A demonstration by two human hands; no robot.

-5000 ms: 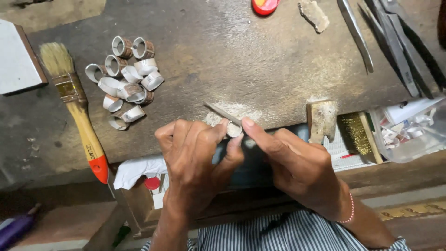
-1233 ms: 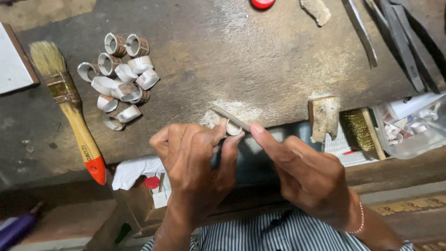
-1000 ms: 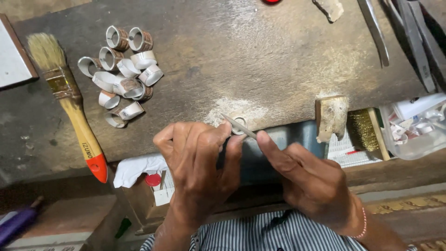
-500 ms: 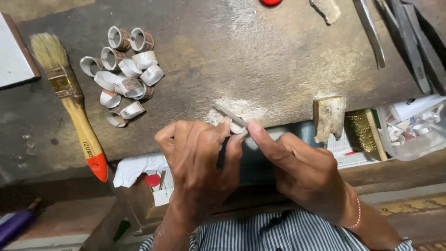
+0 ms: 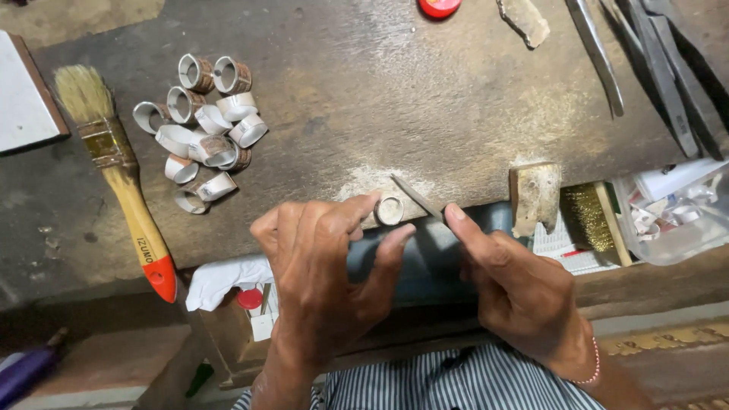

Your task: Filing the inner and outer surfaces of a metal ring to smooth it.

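While left hand (image 5: 319, 266) pinches one ring (image 5: 389, 210) — right hand (image 5: 516, 285) holds one file (image 5: 416, 198).

The left hand (image 5: 323, 266) comes up from six o'clock, back toward the camera, wrist straight, its thumb and forefinger pinched together toward one o'clock in a tight grip. The right hand (image 5: 516, 285) enters from five o'clock, forefinger stretched out straight toward eleven o'clock, the other fingers curled under. The two hands' fingertips lie close together.
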